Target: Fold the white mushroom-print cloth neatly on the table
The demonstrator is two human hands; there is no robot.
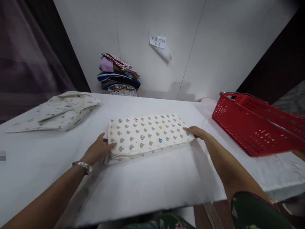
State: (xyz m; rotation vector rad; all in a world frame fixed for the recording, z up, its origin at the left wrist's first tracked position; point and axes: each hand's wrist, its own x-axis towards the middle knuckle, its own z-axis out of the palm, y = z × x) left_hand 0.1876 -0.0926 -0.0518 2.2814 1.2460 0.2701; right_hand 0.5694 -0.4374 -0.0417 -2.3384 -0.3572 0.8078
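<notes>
A folded white cloth point(147, 135) with small mushroom prints, mostly grey and a few coloured, lies in several layers near the middle of the table. My left hand point(101, 148) grips its left end, thumb on top and fingers at the side and beneath. At the opposite end, my right hand point(195, 131) pinches the right edge, with the thumb side over the top layer. The fingertips under the cloth are hidden. A beaded bracelet point(83, 166) circles my left wrist.
Another patterned white cloth point(69, 109) lies loosely crumpled at the left of the white table point(152, 187). A stack of folded clothes point(119, 76) stands against the back wall. On the right is a red plastic basket point(252, 127). A paper note point(157, 42) hangs on the wall.
</notes>
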